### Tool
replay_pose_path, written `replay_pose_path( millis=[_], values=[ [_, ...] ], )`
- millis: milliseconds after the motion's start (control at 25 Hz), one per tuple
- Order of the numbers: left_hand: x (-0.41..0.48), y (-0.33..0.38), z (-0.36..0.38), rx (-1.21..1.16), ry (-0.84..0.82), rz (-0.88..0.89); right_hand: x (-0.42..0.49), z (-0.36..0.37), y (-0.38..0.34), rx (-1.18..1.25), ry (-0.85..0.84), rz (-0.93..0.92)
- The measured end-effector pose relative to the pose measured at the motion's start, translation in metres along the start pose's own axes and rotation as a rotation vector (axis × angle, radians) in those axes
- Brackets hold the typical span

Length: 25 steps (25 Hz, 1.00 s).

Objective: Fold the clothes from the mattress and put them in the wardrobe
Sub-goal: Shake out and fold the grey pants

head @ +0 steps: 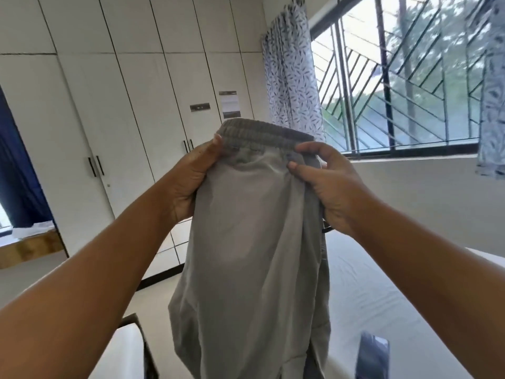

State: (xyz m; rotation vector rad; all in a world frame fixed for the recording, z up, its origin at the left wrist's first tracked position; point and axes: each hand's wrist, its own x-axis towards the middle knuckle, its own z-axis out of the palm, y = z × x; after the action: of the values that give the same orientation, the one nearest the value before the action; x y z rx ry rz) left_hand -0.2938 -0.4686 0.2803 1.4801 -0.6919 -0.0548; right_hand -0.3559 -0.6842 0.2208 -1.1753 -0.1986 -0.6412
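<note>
Holding a pair of grey trousers [251, 231] up in the air in front of the camera, the person grips the garment at its elastic waistband [262, 134], which sits at the top with the cloth hanging straight down below it. In the head view, the left hand [191, 176] takes the left side of the waistband, its thumb lying over the front of the gathered band and its fingers [183, 206] closed behind the fabric. The right hand [330, 187] takes the right side, with the thumb and forefinger pinched on the cloth just under the band and the other fingers curled round the edge of the garment. Both forearms reach in from the bottom corners of the view. The trousers hang above the near edge of the mattress [382, 296], which is covered in a pale sheet and fills the lower right; the lower end of the garment runs out of the frame at the bottom. A dark blue item [373, 356] lies on the mattress near the lower edge, too blurred to name. Behind the hands, along the left and middle of the room, stands the wardrobe [131, 105], a wall of white doors with slim dark handles, all of them closed. To the right of it hangs a patterned curtain [292, 77] beside a barred window [410, 77].
</note>
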Motion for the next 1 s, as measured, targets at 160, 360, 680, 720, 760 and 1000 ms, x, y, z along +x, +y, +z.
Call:
replay_pose_path(
  millis=[160, 360, 680, 720, 760, 1000],
  values=[
    [0.053, 0.104, -0.053, 0.033, 0.163, -0.072, 0.089, 0.071, -0.072, -0.028, -0.133, 0.025],
    [0.092, 0.294, -0.121, 0.111, 0.268, 0.001, 0.181, 0.197, -0.220, -0.015, -0.329, 0.177],
    [0.072, 0.468, -0.176, 0.397, 0.364, 0.065, 0.220, 0.321, -0.337, 0.068, -0.526, 0.174],
    [0.066, 0.475, -0.173, 0.479, 0.387, 0.079, 0.217, 0.326, -0.337, 0.081, -0.537, 0.176],
    [0.060, 0.480, -0.165, 0.608, 0.417, 0.100, 0.214, 0.331, -0.337, 0.086, -0.558, 0.177],
    [0.026, 0.488, -0.096, 1.573, 0.573, 0.014, 0.180, 0.351, -0.316, 0.146, -0.838, 0.226]
  ],
)
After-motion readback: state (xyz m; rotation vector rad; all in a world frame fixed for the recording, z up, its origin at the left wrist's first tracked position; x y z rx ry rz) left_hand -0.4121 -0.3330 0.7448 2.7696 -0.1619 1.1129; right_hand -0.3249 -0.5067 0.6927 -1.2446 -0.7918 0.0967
